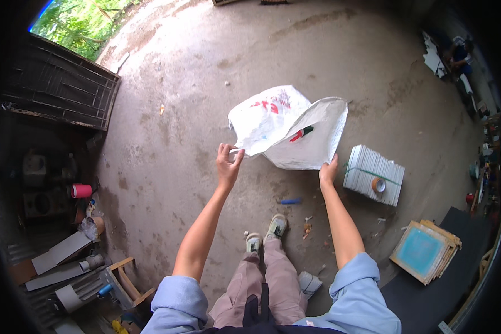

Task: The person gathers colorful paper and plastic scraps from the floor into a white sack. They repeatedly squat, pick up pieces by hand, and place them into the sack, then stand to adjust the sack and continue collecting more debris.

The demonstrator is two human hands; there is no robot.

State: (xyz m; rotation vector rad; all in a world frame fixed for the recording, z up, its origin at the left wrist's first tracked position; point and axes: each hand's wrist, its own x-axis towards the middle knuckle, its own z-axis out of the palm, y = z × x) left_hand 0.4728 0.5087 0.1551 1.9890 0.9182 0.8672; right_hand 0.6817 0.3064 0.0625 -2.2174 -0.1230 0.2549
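A large white sack point(273, 119) with red printing is held out in front of me, above the concrete floor. My left hand point(229, 164) pinches the near left corner of the sack between thumb and fingers. On the other side, my right hand point(328, 171) grips its near right edge. A fold divides the sack into a bright left part and a greyer right part. On the greyer part shows a small red and dark green patch point(301, 133); whether it is print or a loose thing, I cannot tell.
Right of my right hand stands a strapped stack of white slabs point(367, 172) with a tape roll point(378, 185) on it. Framed screens point(423, 251) lie lower right. A blue object point(289, 201) is on the floor by my shoes. A dark slatted panel point(61, 83) stands at left.
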